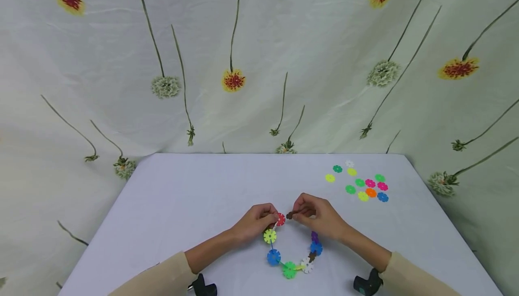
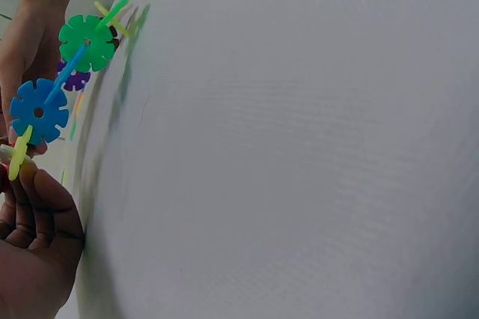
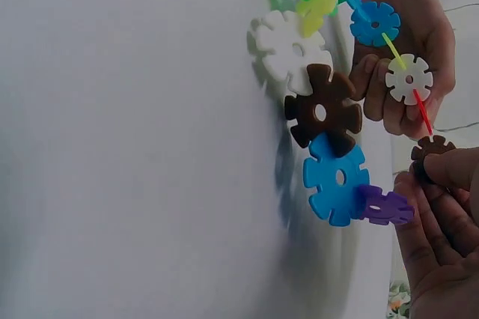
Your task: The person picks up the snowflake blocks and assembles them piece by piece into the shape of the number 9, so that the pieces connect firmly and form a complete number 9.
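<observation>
The chain (image 1: 289, 270) is made of flat, round discs, smooth like plastic, each with notches around its rim and a small hole at the centre. It curves as an open ring on the white, smooth table (image 1: 182, 197), about midway between the left and right edges. The left hand (image 1: 258, 219) pinches the red disc (image 1: 281, 219) at one end, its fingers bent. The right hand (image 1: 318, 215) holds a brown disc (image 1: 289, 215) between thumb and fingers, just beside the red one; whether they are joined I cannot tell. Both forearms reach inward, in beige sleeves (image 1: 162, 278). Loose discs (image 1: 360, 182) lie flat toward the far right corner.
</observation>
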The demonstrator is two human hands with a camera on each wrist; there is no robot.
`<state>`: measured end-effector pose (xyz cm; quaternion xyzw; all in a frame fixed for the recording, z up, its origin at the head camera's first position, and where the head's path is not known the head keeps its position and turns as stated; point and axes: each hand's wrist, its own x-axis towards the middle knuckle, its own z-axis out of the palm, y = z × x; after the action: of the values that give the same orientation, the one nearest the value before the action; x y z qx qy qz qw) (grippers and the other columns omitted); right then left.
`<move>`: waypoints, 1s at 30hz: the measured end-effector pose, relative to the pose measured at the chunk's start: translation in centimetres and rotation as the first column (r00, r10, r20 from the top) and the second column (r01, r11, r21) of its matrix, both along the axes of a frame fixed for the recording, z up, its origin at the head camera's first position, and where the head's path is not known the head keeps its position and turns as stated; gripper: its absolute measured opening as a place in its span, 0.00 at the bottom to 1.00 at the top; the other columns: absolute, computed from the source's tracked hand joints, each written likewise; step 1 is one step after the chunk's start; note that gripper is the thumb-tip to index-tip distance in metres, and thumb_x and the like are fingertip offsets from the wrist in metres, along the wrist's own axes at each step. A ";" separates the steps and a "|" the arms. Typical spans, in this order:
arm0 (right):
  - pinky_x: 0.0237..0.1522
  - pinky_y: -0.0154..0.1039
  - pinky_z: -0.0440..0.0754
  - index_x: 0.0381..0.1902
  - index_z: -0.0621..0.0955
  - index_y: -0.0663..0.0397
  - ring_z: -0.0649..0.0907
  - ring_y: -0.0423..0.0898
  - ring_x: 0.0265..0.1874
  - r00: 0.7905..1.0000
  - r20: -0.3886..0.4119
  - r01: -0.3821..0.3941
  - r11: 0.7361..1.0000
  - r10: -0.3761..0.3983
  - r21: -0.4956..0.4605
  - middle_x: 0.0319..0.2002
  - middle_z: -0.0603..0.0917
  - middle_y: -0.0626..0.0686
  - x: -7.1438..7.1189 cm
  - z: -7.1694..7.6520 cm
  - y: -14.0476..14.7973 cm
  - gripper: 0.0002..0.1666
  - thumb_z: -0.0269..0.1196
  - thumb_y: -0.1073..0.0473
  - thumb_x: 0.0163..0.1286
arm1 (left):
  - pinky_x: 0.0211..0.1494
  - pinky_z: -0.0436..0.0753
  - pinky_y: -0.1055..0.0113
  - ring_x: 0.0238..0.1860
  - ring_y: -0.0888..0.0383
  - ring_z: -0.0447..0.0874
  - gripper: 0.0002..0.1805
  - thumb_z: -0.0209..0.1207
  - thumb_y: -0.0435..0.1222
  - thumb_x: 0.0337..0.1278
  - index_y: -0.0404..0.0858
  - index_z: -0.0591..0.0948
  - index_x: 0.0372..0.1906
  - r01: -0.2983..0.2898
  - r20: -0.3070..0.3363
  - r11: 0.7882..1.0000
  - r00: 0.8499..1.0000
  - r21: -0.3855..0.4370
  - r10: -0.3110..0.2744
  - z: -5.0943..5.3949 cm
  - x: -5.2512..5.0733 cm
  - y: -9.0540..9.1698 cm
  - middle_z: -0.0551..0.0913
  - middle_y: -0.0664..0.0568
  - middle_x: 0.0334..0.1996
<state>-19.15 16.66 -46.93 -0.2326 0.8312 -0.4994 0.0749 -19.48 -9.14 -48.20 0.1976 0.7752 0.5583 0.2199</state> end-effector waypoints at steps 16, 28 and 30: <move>0.46 0.34 0.90 0.38 0.85 0.47 0.91 0.37 0.39 0.993 -0.109 -0.053 0.999 0.052 -0.009 0.41 0.94 0.46 0.3 -0.4 -1.0 0.06 0.72 0.64 0.72 | 0.38 0.77 0.76 0.32 0.64 0.75 0.12 0.55 0.36 0.80 0.30 0.82 0.48 0.000 -0.025 1.000 1.000 0.013 0.000 -0.1 0.1 0.0 0.79 0.55 0.29; 0.50 0.34 0.90 0.42 0.85 0.48 0.92 0.38 0.43 0.987 -0.102 -0.124 0.992 0.126 0.031 0.43 0.94 0.46 0.6 -0.1 -0.6 0.04 0.71 0.62 0.73 | 0.38 0.81 0.74 0.31 0.65 0.79 0.10 0.56 0.37 0.80 0.32 0.82 0.44 0.108 -0.016 0.994 0.994 -0.010 -0.108 -0.1 0.1 0.3 0.82 0.54 0.31; 0.51 0.35 0.90 0.44 0.85 0.47 0.92 0.38 0.43 0.987 -0.109 -0.119 0.992 0.122 0.035 0.44 0.93 0.45 0.8 -0.1 -0.5 0.05 0.71 0.61 0.74 | 0.37 0.81 0.74 0.31 0.65 0.79 0.10 0.56 0.37 0.80 0.33 0.82 0.45 0.118 -0.013 0.993 0.993 -0.012 -0.118 -0.1 0.1 0.4 0.82 0.55 0.31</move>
<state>-18.38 16.20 -47.03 -0.3086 0.8256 -0.4683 0.0621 -19.38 -8.74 -48.27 0.2457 0.7669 0.5385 0.2481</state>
